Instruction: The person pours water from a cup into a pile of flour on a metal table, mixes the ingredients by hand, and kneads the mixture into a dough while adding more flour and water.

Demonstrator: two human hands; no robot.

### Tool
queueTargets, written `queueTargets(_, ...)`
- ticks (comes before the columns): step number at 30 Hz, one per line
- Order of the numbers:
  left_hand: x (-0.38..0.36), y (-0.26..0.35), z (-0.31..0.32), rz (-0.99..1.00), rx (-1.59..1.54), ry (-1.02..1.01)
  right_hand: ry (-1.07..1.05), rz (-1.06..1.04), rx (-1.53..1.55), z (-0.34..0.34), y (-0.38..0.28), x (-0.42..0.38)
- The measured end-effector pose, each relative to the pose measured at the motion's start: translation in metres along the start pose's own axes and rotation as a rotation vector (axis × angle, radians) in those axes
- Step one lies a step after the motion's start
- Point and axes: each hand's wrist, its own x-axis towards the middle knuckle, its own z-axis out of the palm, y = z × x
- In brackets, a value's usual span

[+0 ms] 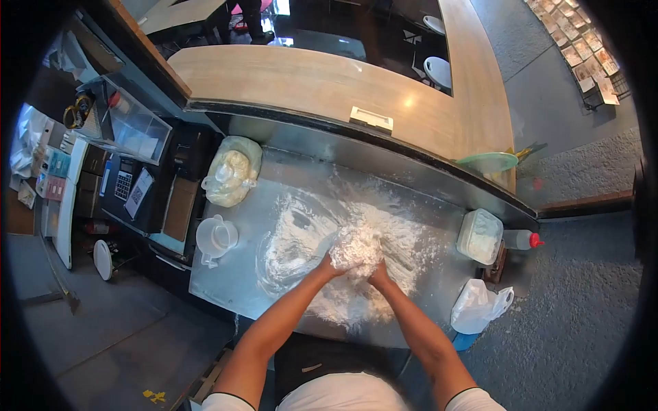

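Over the metal surface [236, 291], the left hand [334, 266] and right hand [378, 272] cup a floury clump [356, 246], flour-covered fingers partly curled, best worked low to limit scatter.

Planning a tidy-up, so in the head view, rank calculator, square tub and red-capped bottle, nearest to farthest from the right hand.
From the right hand:
1. Square tub, right side of table.
2. Red-capped bottle, just right of the tub.
3. Calculator, far left, beyond the table.

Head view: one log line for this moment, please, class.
left hand, right hand: touching white clump | grip: unclear | loose powder: spread on metal table | jug: on table, left
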Motion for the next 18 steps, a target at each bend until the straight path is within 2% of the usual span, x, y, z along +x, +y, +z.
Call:
queueTargets(1,-0.004,0.007,-0.005,0.002,0.005,0.007,-0.039,0.059,0.189,-0.013,-0.007,0.006)
queueTargets(2,-0.009,0.021,-0.013,0.005,0.019,0.105,-0.082,0.194,0.351,-0.039,-0.032,0.018)
queueTargets(3,-0.014,0.04,-0.023,0.006,0.03,0.202,-0.088,0.188,0.348,-0.064,-0.047,0.03)
queueTargets(4,-0.02,0.065,-0.04,-0.077,-0.217,0.251,-0.243,0.185,0.316,-0.091,-0.056,0.04)
queueTargets(5,-0.025,0.06,-0.041,-0.08,-0.216,0.259,-0.399,0.181,0.281,-0.109,-0.054,0.043)
queueTargets(6,-0.033,0.052,-0.036,-0.014,-0.095,0.256,-0.49,0.336,0.374,-0.103,-0.021,0.041)
queueTargets(7,-0.041,0.047,-0.034,0.05,0.026,0.249,-0.548,0.282,0.331,-0.117,-0.016,0.053)
queueTargets(8,-0.046,0.052,-0.042,0.004,-0.025,0.199,-0.606,0.23,0.291,-0.131,-0.01,0.075)
queueTargets(10,-0.071,0.023,-0.026,-0.041,0.092,0.195,-0.542,0.038,0.125,-0.149,0.009,0.113)
queueTargets(11,-0.085,0.01,-0.022,-0.073,0.216,0.188,-0.484,0.106,0.196,-0.151,0.026,0.126)
queueTargets(12,-0.101,0.022,-0.039,-0.094,0.269,0.085,-0.422,0.173,0.267,-0.146,0.043,0.136)
queueTargets(13,-0.112,0.035,-0.053,-0.098,0.275,0.086,-0.422,0.169,0.272,-0.138,0.055,0.144)
queueTargets(15,-0.139,0.052,-0.067,-0.257,0.447,0.218,-0.449,0.161,-0.273,-0.126,0.071,0.149)
queueTargets(16,-0.16,-0.005,-0.038,-0.217,0.515,0.036,-0.533,0.306,-0.271,-0.118,0.049,0.152)
queueTargets(17,-0.156,0.002,-0.039,-0.217,0.516,0.039,-0.422,0.248,-0.304,-0.1,0.03,0.141)
queueTargets(18,-0.147,0.023,-0.042,-0.271,0.43,0.137,-0.312,0.191,-0.336,-0.081,0.01,0.129)
